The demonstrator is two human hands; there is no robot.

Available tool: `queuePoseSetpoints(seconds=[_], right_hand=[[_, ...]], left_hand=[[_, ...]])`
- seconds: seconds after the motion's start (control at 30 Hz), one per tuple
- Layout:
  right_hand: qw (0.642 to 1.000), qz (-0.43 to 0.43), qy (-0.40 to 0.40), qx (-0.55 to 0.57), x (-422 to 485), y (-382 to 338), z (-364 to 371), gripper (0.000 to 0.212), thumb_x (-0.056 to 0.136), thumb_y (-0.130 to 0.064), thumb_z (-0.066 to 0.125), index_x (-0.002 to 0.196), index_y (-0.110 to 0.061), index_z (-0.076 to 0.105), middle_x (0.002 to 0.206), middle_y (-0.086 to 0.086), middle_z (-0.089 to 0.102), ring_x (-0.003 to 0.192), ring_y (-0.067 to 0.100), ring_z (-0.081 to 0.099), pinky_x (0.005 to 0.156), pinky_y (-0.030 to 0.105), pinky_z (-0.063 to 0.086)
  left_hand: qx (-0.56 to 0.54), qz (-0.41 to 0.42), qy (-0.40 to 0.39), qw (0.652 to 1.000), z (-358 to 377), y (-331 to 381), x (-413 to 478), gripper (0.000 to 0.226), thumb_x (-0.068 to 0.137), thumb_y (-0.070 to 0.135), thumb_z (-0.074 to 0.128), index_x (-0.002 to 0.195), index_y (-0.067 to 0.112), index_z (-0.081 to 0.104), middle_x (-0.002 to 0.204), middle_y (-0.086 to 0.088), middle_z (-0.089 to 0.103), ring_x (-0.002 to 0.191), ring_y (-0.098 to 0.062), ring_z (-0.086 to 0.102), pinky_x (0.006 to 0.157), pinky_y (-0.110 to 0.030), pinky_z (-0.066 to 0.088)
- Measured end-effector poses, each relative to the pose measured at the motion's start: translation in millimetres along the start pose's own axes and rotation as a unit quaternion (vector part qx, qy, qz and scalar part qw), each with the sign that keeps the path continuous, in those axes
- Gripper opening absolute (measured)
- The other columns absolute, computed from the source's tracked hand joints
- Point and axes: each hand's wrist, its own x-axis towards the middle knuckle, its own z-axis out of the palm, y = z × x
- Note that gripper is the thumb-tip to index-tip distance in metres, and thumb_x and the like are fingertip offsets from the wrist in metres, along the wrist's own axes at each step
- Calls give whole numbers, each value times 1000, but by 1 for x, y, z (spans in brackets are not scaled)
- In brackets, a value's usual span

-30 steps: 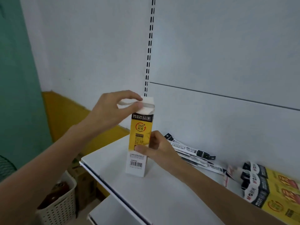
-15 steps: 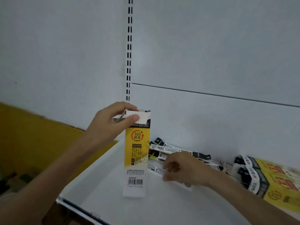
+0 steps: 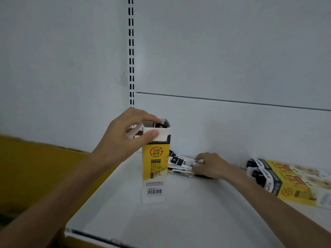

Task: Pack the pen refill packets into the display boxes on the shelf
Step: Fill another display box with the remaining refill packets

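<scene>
A tall yellow and white display box [image 3: 155,169] stands upright on the white shelf [image 3: 179,221]. My left hand [image 3: 125,138] pinches its open top flaps between thumb and fingers; a dark packet end shows inside the opening. Behind the box, against the back wall, lies a small pile of black and white pen refill packets [image 3: 180,163]. My right hand [image 3: 211,165] rests on that pile, its curled fingers pinching the top packet.
Two more yellow display boxes [image 3: 286,181] lie flat on the shelf at the right. A slotted upright strip [image 3: 131,51] runs up the white back panel. Beyond the shelf's left edge is a yellow wall band [image 3: 35,167].
My right hand left the box's lower side and moved right onto the packet pile, where it now grips a packet. My left hand stays on the box top. The view shifted left-to-right.
</scene>
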Motion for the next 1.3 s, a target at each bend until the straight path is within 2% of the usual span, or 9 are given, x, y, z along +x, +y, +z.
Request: queuePoseSetpoints(seconds=[0.1,0.3,0.43,0.57,0.7,0.83,0.97,1.2,1.3], right_hand=[[999,14,51,7,-3,-3,1,37,79,-40,60,115,-28,60,117,3,58,103,21,56,76,27,41],[986,-6,140,92,-18,-10,-12,15,81,-34,59,83,-21,67,62,-4,55,59,14,51,51,26,35],[959,-16,206,193,-32,-24,-20,42,83,-46,62,59,-13,51,46,-4,49,40,5,47,44,15,33],[948,-24,203,245,-39,-30,-25,29,75,-22,75,80,-9,49,68,2,52,55,14,47,49,22,36],[930,-31,168,326,-42,-40,-37,15,85,-9,52,98,-2,55,77,3,55,66,16,46,61,28,36],[889,-53,140,432,-50,-55,-54,20,91,-11,44,84,-11,63,60,-4,48,58,10,44,62,24,33],[871,-101,198,438,-59,-74,-79,31,96,-21,39,74,-15,61,73,1,55,71,13,50,74,28,41],[723,-278,327,542,-88,-121,-117,36,99,-34,35,78,-18,59,49,-6,55,41,10,50,39,21,42],[733,-345,324,488,-95,-135,-111,30,98,-30,39,81,-19,60,55,-3,59,45,12,55,41,23,46]], left_hand=[[5,2,-27,1000,-6,-3,-1,31,68,58,49,96,54,59,106,11,53,106,5,48,72,-15,51],[27,6,-58,998,-13,0,-3,32,68,60,45,96,53,58,105,14,47,103,9,46,73,-8,46],[44,20,-58,997,-10,1,-3,20,75,47,52,93,44,56,106,11,48,103,8,45,72,-4,41],[64,26,-81,994,-9,2,0,31,72,59,47,102,61,47,103,21,42,102,8,43,71,-3,40],[66,33,-93,993,-7,3,1,32,70,61,39,99,63,51,101,21,40,99,5,46,72,-5,41],[69,32,-73,994,-4,2,2,29,69,61,40,87,43,55,101,20,42,98,3,49,70,-10,45],[86,42,-51,994,-4,1,-1,26,70,62,41,81,39,47,98,18,44,96,0,49,71,-16,48],[111,60,-21,992,-3,2,-6,32,70,63,42,78,32,43,97,16,45,96,0,46,73,-11,43],[111,53,-22,992,-1,5,-8,31,71,62,45,78,32,43,97,16,45,97,-1,46,72,-12,43]])
